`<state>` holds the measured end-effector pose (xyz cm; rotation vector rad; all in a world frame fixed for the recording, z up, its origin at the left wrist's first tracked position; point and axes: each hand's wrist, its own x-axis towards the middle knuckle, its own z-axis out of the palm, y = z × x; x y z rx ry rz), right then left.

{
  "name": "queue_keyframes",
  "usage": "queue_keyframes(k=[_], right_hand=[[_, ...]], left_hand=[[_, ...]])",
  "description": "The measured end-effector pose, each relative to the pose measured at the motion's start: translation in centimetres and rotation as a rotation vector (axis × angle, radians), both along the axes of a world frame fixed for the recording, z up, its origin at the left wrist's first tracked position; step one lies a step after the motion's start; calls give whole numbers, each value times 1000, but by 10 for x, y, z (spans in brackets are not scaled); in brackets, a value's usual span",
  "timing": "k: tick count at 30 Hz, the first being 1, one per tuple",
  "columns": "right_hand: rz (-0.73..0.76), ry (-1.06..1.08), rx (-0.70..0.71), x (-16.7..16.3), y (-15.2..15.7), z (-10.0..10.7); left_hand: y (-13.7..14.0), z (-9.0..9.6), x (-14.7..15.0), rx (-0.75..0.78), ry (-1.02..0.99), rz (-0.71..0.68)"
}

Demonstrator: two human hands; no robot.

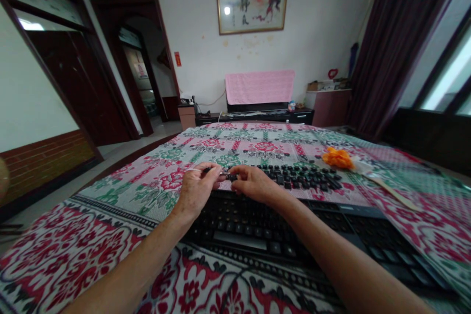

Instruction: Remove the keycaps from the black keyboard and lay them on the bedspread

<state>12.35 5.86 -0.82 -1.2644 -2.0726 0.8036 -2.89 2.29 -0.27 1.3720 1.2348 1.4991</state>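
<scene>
Black key (232,176) pinched in right hand (250,184), near keyboard's (239,239) far edge.
Left hand (196,190) grips thin pale tool (192,170), type unclear, close by; best keep both pinches light, steady, clear of loose keys (307,176) beyond.

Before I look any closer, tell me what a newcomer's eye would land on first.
Probably the bright orange fluffy head of the brush-like tool lying on the right of the patterned tablecloth. Next, likely the black keyboard nearest the person, with loose black keys spread beyond it. The left hand and right hand come close together near its far edge, a small dark piece at their fingertips.
</scene>
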Motion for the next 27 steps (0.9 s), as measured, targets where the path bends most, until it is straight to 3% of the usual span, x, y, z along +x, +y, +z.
queue_keyframes(k=[4,8,11,17,27], right_hand=[[-171,-6,14,18,11,8],[-216,-10,-17,34,20,14],[-187,-140,14,30,23,16],[-53,-471,272,2,29,7],[70,-715,332,-2,38,-11]], left_hand=[[3,3,-5,-12,-42,50],[4,2,-7,-42,-45,46],[4,0,-8,-60,-38,34],[6,1,-8,-92,-63,39],[7,-2,-10,-78,2,30]])
